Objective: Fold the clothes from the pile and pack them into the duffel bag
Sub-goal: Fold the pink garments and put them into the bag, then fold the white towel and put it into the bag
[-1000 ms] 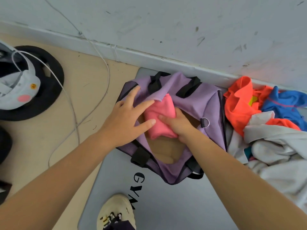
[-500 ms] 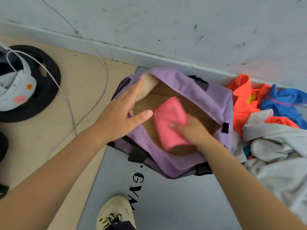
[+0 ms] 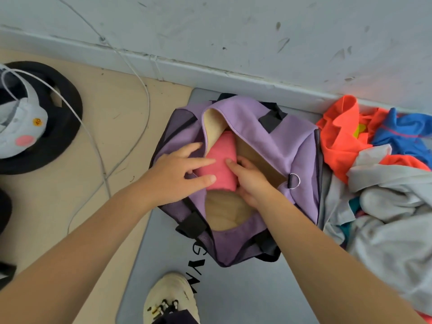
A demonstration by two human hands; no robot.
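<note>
While the folded pink garment (image 3: 221, 163) sits inside the open mouth of the purple duffel bag (image 3: 275, 146) at the centre of the frame, both hands press on it. The left hand (image 3: 175, 174) lies with straight fingers across its left edge and the bag's rim; the right hand (image 3: 251, 181) cups its right side, fingers curled round it. The bag rests on a grey mat (image 3: 233, 295) by the wall. At right, just beside the bag, lies the pile of clothes (image 3: 385, 183).
</note>
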